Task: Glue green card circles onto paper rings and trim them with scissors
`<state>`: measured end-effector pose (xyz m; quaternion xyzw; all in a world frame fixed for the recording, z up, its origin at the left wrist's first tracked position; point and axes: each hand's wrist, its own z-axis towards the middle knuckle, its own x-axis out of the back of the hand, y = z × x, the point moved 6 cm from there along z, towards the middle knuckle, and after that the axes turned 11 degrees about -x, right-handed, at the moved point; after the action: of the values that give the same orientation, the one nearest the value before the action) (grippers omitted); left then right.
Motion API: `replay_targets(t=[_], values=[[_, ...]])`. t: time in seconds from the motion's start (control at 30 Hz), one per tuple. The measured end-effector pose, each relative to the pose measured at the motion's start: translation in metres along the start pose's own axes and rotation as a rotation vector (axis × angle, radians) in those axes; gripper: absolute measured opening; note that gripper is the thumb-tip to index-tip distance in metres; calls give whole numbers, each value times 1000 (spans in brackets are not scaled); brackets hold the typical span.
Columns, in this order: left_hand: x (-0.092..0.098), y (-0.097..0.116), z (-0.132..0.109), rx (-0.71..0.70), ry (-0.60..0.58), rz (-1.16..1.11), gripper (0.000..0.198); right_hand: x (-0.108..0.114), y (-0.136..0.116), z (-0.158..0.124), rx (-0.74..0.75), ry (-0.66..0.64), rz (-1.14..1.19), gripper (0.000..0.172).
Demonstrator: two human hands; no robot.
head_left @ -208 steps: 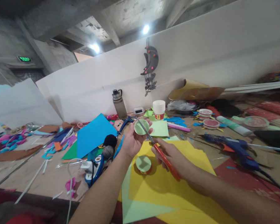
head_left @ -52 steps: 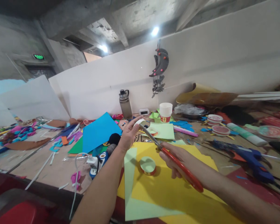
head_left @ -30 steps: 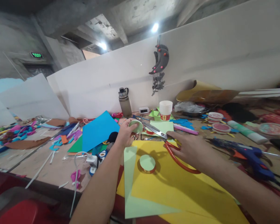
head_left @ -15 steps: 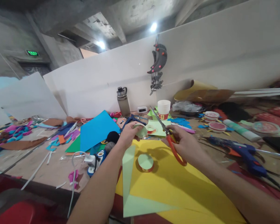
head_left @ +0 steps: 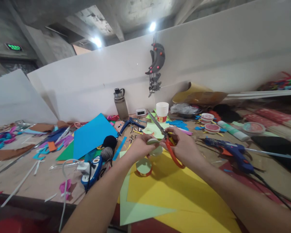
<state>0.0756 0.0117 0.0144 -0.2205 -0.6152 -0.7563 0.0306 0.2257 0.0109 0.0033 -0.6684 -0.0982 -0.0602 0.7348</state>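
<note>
Pale green discs (head_left: 156,150) are pinched in my left hand (head_left: 142,148), above the yellow sheet (head_left: 181,191). My right hand (head_left: 180,144) grips orange-handled scissors (head_left: 173,152), blades pointing up and away to the left; its fingertips are close beside the discs. Just below my left hand, a short red-rimmed cup piece topped with a green disc (head_left: 144,166) sits on the yellow sheet. A light green sheet (head_left: 135,212) shows from under the yellow one. Beyond my hands lies another pale green sheet (head_left: 157,131), near a stack of white paper cups (head_left: 162,111).
A blue glue gun (head_left: 232,150) lies at the right, its cord trailing forward. On the left are a blue sheet (head_left: 92,136), a power strip (head_left: 92,173) with a white cable, and scraps. A bottle (head_left: 121,105) stands at the back.
My hands have come together, bringing the discs close to my right fingers. The camera view has shifted slightly to the right.
</note>
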Motion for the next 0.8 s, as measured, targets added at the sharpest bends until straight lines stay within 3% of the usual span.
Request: replay_targets(t=[0.33,0.6,0.8], values=[[4,-3,2,-69,-81,80,12,2,1,4,-114,-66,106,60],[2,-3,0,-20,-41,8,20,2,4,6,-160,-58,103,60],[6,-16,4,-42,-49,-19,24,1,4,7,-144,-89,130,60]])
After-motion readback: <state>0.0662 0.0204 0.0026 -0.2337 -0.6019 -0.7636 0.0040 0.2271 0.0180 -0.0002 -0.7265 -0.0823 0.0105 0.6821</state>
